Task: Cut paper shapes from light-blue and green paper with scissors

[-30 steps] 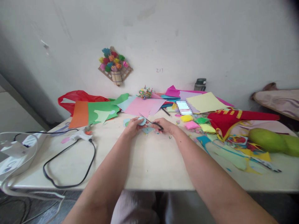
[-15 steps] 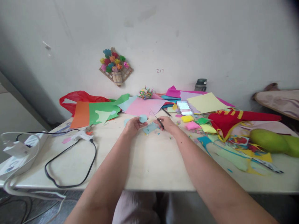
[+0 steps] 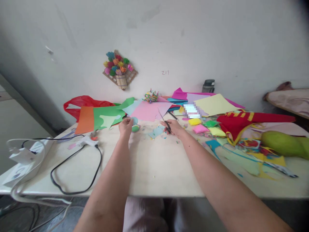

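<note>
My left hand (image 3: 125,126) is low over the table with its fingers pinched at the edge of a light blue paper circle (image 3: 135,120). Just in front of that circle, a small green round piece (image 3: 135,128) lies by my fingers. A pair of dark-handled scissors (image 3: 167,126) is in my right hand (image 3: 175,127), blades pointing up and to the left. Between the hands lies a cut scrap of light blue paper (image 3: 156,132), with small snippets around it.
Coloured sheets, including a pink one (image 3: 149,111), lie along the wall. At left are a white glue gun (image 3: 87,140) with a looped black cord and a power strip (image 3: 26,162). Clay packets (image 3: 200,129), a phone (image 3: 191,111), red cloth (image 3: 234,124) and a green fruit (image 3: 280,143) are at right.
My left hand has moved left, away from the scissors, with the light blue circle. The green round piece now shows beside it. My right hand stays nearly in place with the scissors.
</note>
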A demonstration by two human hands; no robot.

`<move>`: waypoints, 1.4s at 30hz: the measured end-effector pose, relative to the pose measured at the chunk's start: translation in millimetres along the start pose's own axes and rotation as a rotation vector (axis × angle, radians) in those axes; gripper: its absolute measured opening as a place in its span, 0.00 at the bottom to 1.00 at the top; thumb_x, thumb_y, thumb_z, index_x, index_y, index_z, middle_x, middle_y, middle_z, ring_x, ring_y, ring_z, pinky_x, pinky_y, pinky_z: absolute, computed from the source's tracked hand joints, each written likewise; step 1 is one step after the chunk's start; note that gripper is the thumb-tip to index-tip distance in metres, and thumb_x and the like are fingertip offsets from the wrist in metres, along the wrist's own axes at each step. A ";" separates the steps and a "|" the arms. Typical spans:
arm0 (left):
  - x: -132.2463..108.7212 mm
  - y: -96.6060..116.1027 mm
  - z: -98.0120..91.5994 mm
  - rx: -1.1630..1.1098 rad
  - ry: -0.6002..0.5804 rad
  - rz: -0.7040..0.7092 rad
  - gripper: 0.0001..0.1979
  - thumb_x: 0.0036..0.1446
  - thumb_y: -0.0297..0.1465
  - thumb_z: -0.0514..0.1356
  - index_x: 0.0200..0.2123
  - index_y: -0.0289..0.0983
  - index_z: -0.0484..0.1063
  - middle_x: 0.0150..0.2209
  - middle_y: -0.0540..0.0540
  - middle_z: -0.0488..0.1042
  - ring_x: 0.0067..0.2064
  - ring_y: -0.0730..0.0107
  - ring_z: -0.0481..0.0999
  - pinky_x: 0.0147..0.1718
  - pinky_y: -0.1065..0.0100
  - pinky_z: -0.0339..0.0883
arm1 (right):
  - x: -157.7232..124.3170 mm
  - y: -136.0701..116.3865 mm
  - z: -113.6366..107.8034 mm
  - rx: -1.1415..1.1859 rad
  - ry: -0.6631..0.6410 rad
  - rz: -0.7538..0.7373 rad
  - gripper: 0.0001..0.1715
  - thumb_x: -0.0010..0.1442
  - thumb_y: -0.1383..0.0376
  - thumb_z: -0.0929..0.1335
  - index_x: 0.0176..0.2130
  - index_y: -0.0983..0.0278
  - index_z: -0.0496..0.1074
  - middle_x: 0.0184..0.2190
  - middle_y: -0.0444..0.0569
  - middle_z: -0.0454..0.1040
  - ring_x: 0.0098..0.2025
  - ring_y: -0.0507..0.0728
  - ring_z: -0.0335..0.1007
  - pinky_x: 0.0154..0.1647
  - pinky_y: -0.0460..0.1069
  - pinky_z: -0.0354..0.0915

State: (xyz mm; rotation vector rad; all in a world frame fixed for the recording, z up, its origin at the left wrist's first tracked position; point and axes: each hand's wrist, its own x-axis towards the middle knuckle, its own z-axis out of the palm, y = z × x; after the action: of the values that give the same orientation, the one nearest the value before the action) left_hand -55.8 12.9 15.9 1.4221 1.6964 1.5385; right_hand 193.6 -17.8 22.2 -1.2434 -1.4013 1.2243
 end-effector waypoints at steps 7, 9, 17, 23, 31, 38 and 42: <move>-3.1 -2.2 -8.9 0.489 0.119 -0.013 0.12 0.46 0.39 0.58 0.30 0.38 0.76 0.33 0.39 0.75 0.47 0.50 0.67 0.41 0.58 0.59 | 6.9 6.7 -0.8 -0.019 0.036 -0.018 0.21 0.45 0.51 0.71 0.27 0.67 0.66 0.15 0.44 0.69 0.12 0.45 0.58 0.11 0.41 0.50; -5.9 -0.9 -7.9 0.539 0.123 -0.025 0.12 0.43 0.40 0.61 0.30 0.39 0.76 0.36 0.38 0.75 0.51 0.46 0.63 0.44 0.54 0.56 | 7.7 7.0 -0.7 -0.022 0.053 -0.020 0.21 0.45 0.52 0.71 0.27 0.66 0.66 0.15 0.44 0.68 0.12 0.45 0.58 0.11 0.41 0.50; -17.3 10.1 12.4 0.591 -0.018 0.205 0.11 0.46 0.41 0.59 0.28 0.40 0.77 0.38 0.41 0.75 0.49 0.51 0.62 0.46 0.58 0.54 | 13.6 10.3 -0.2 -0.091 0.118 -0.063 0.17 0.42 0.58 0.73 0.28 0.65 0.67 0.16 0.43 0.68 0.14 0.47 0.59 0.16 0.43 0.57; -35.1 15.5 48.0 0.560 -0.246 0.359 0.11 0.38 0.43 0.65 0.22 0.42 0.74 0.40 0.44 0.74 0.50 0.50 0.60 0.51 0.53 0.46 | 19.5 17.1 -2.4 -0.450 0.184 -0.129 0.17 0.42 0.57 0.72 0.33 0.62 0.71 0.21 0.44 0.71 0.22 0.52 0.66 0.22 0.45 0.58; -49.5 21.4 67.4 0.595 -0.314 0.380 0.12 0.34 0.39 0.67 0.24 0.40 0.73 0.40 0.42 0.73 0.50 0.49 0.59 0.54 0.47 0.36 | 10.9 9.6 0.9 -0.707 0.231 -0.154 0.19 0.45 0.55 0.69 0.37 0.60 0.73 0.31 0.48 0.75 0.33 0.56 0.68 0.28 0.46 0.56; -45.0 18.1 66.1 0.528 -0.347 0.388 0.08 0.37 0.37 0.66 0.18 0.40 0.71 0.33 0.44 0.75 0.46 0.51 0.63 0.52 0.50 0.44 | 13.9 12.8 0.2 -0.632 0.212 -0.135 0.19 0.44 0.55 0.70 0.36 0.60 0.72 0.28 0.46 0.74 0.30 0.55 0.68 0.26 0.45 0.57; -42.5 17.9 63.1 0.452 -0.343 0.351 0.08 0.39 0.37 0.65 0.19 0.40 0.72 0.27 0.45 0.74 0.41 0.55 0.68 0.47 0.56 0.53 | 21.6 20.1 -2.0 -0.474 0.204 -0.121 0.16 0.43 0.58 0.71 0.34 0.61 0.71 0.25 0.46 0.72 0.27 0.54 0.67 0.24 0.45 0.58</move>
State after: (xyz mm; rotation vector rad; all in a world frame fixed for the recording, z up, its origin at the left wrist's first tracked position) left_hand 20.2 1.6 1.6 2.1683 1.7050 1.0078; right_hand 195.6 4.2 2.6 -1.5265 -1.6376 0.6775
